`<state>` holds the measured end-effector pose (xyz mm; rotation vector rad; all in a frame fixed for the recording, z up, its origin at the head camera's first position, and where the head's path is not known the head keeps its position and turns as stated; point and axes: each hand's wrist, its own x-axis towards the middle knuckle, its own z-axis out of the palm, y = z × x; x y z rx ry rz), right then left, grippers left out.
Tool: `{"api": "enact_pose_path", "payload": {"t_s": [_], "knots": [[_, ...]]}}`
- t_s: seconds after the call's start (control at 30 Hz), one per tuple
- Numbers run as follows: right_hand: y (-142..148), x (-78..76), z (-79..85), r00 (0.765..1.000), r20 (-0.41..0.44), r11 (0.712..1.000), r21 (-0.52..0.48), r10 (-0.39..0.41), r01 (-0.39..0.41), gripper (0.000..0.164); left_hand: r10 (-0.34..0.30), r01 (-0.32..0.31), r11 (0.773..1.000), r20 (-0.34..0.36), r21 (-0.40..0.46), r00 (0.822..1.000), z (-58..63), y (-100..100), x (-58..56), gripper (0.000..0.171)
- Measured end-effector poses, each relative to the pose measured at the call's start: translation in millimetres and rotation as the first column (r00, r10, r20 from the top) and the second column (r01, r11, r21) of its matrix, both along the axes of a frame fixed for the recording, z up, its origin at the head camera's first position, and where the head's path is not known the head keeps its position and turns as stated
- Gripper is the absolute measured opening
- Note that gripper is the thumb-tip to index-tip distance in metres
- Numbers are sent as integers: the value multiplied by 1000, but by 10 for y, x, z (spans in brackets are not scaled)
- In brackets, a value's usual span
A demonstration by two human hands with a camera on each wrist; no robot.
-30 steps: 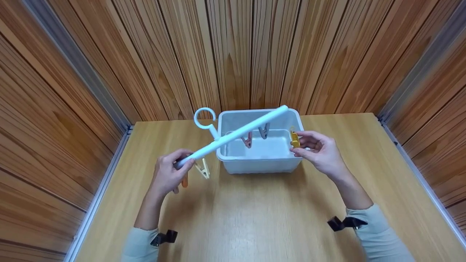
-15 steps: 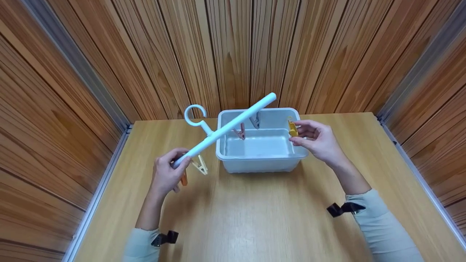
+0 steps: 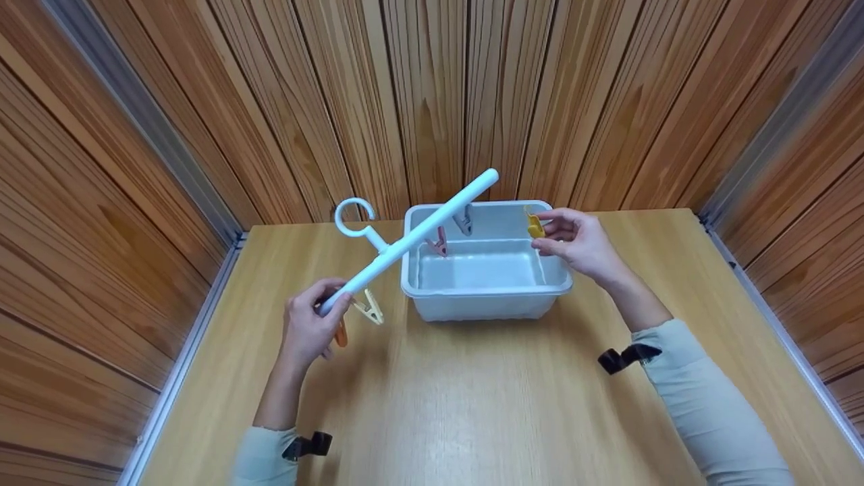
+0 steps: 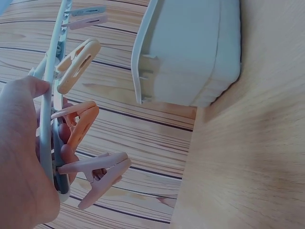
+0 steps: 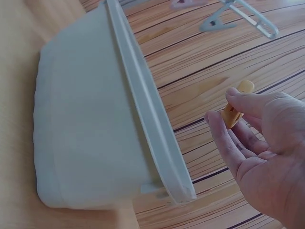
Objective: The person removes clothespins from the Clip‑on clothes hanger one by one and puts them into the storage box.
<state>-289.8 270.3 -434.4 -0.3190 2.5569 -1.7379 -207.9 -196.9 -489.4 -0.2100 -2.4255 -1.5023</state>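
My left hand (image 3: pixel 310 317) grips the lower end of a light blue hanger (image 3: pixel 418 236), which slants up to the right in front of and above the plastic bin. Clothespins hang from its bar: a cream clothespin (image 4: pixel 78 67), an orange clothespin (image 4: pixel 82 121) and a mauve clothespin (image 4: pixel 97 176) near my fingers. Farther along the bar are a pink clothespin (image 3: pixel 439 243) and a grey clothespin (image 3: pixel 464 220). Between thumb and fingers, my right hand (image 3: pixel 574 239) pinches a yellow clothespin (image 3: pixel 535 226) above the bin's right side, apart from the hanger's far end.
The pale grey bin (image 3: pixel 482 307) stands at the back of the wooden table (image 3: pixel 445 405), close to the plank wall (image 3: pixel 439 101). Plank walls also rise on the left and right. A black wrist camera sits on each sleeve.
The hanger's far end has swung left and up, away from the bin's right side. My right hand has carried the yellow clothespin up and slightly left. My left hand has barely shifted.
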Motion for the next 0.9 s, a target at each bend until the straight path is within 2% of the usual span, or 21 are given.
{"api": "enact_pose_path", "payload": {"t_s": [0.27,0.53,0.73,0.9], "knots": [[-78,-187,-13,999,1,992,120,40,-40,50,5,-5,1000,12,-5,1000,-21,21,-9,19],[-74,-380,-4,994,-48,973,215,98,-86,46,34,-35,999,30,3,999,9,6,0,21],[-4,-546,-5,994,-22,944,315,109,-97,44,50,-50,999,39,2,998,31,21,10,20],[54,-638,-10,993,1,932,346,117,-110,44,62,-62,998,45,-8,997,28,60,25,19]]}}
